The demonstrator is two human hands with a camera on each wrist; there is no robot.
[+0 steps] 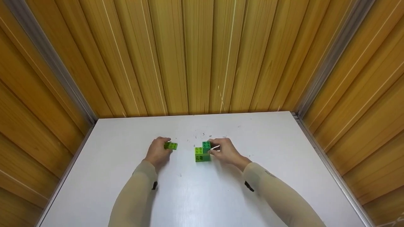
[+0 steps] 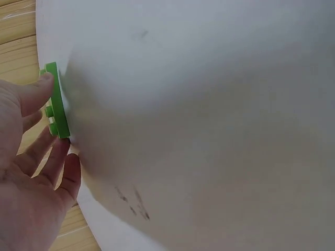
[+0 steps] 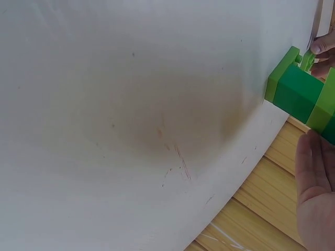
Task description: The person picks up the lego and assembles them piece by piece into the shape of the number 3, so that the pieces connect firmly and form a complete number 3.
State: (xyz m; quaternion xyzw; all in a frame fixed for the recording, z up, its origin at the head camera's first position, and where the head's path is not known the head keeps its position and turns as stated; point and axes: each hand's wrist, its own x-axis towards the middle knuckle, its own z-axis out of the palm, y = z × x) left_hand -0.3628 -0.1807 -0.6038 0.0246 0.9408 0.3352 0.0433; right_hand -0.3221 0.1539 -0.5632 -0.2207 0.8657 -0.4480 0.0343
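Note:
My left hand (image 1: 157, 152) pinches a thin light green toy building brick (image 1: 172, 146) by its left end, just above the table. In the left wrist view the thumb presses the studded side of this flat brick (image 2: 60, 107), with fingertips at its lower end. To its right stands a stepped stack of toy building bricks (image 1: 202, 157) in light and dark green, with a dark green brick (image 1: 206, 145) raised at its right. My right hand (image 1: 228, 152) holds that raised part between thumb and fingers. In the right wrist view, fingers touch the stack (image 3: 298, 93); the thumb is hidden.
Both hands work over a white table (image 1: 195, 195) with small dark marks near its middle. Yellow wood-look panels (image 1: 195, 56) rise behind it and on both sides. Grey metal strips (image 1: 325, 157) run along the edges.

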